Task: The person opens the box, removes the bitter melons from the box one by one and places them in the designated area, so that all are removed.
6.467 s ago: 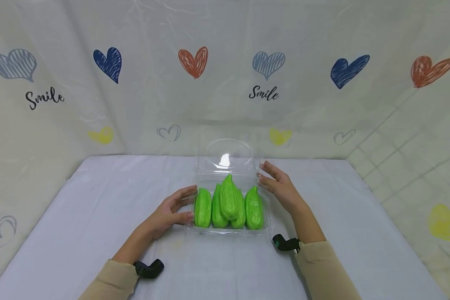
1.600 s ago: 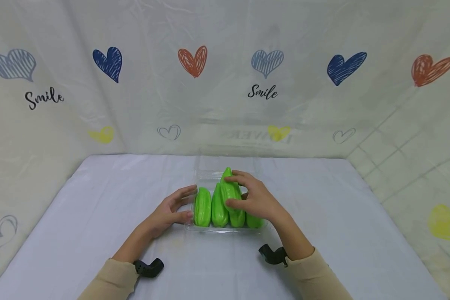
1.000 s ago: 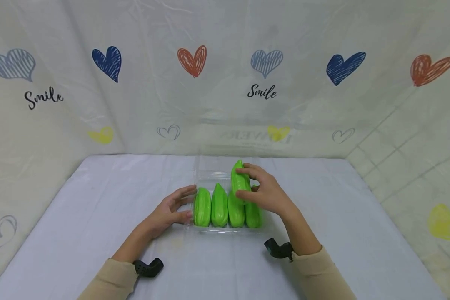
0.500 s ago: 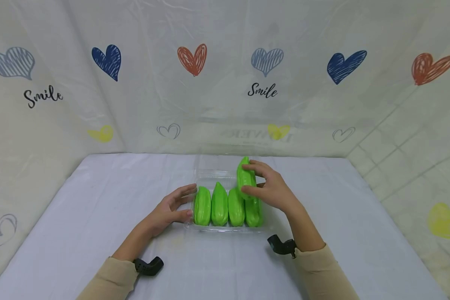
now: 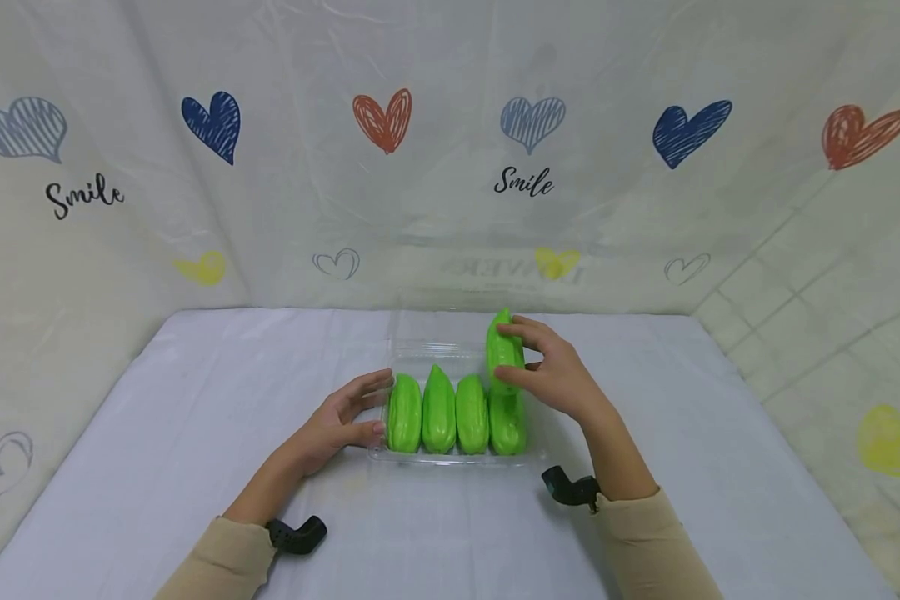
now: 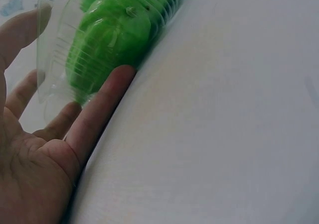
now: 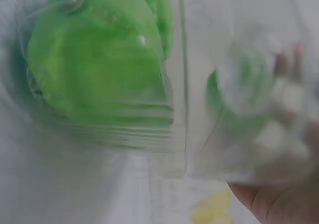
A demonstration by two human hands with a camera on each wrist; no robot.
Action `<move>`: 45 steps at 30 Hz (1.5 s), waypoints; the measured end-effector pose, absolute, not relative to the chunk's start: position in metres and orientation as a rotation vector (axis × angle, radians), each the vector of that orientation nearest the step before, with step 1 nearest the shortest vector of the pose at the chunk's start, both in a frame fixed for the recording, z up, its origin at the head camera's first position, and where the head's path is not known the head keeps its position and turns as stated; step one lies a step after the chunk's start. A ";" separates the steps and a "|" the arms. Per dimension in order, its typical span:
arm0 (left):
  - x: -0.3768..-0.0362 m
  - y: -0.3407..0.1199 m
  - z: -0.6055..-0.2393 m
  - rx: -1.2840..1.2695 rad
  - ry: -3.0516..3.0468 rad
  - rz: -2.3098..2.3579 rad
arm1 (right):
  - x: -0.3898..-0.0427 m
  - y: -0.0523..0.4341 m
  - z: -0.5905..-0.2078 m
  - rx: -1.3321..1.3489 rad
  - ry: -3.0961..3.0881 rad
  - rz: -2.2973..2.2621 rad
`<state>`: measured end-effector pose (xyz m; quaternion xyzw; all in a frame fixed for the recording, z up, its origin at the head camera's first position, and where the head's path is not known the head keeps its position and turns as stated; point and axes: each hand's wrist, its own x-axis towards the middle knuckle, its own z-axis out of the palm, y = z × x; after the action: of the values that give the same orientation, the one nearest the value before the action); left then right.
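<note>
The right hand [image 5: 551, 379] grasps one ridged bright green vegetable [image 5: 503, 354] above the right end of the clear plastic tray [image 5: 453, 457] on the white worktop [image 5: 195, 417], while the left hand [image 5: 335, 425] rests with relaxed fingers on the tray's left wall, probably to steady it.

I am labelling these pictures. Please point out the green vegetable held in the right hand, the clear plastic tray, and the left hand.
held green vegetable [image 5: 501, 346]: head view, on its upper body.
clear plastic tray [image 5: 450, 456]: head view, on its near rim.
left hand [image 5: 335, 425]: head view, on the middle of the hand.
</note>
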<state>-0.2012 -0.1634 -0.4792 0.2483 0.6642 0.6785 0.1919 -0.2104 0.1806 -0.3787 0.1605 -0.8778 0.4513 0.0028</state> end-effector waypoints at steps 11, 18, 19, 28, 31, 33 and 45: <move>-0.200 -0.163 -0.479 0.694 1.833 1.928 | -0.214 0.189 -0.381 0.489 -2.761 1.375; -0.200 -0.163 -0.479 0.695 1.850 1.916 | -0.202 0.183 -0.360 0.481 -2.756 1.392; -0.201 -0.163 -0.481 0.711 1.863 1.910 | -0.200 0.181 -0.356 0.479 -2.754 1.400; -0.201 -0.162 -0.481 0.701 1.848 1.921 | -0.195 0.182 -0.350 0.432 -2.747 1.396; -0.201 -0.162 -0.480 0.684 1.831 1.930 | -0.195 0.184 -0.350 0.432 -2.737 1.400; -0.201 -0.163 -0.480 0.682 1.826 1.929 | -0.197 0.186 -0.351 0.431 -2.732 1.403; -0.201 -0.163 -0.478 0.668 1.824 1.923 | -0.220 0.208 -0.382 0.382 -2.720 1.359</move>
<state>-0.2013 -0.1627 -0.4783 0.2394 0.6534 0.6890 0.2026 -0.2200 0.2081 -0.3818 0.1247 -0.8869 0.4431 0.0386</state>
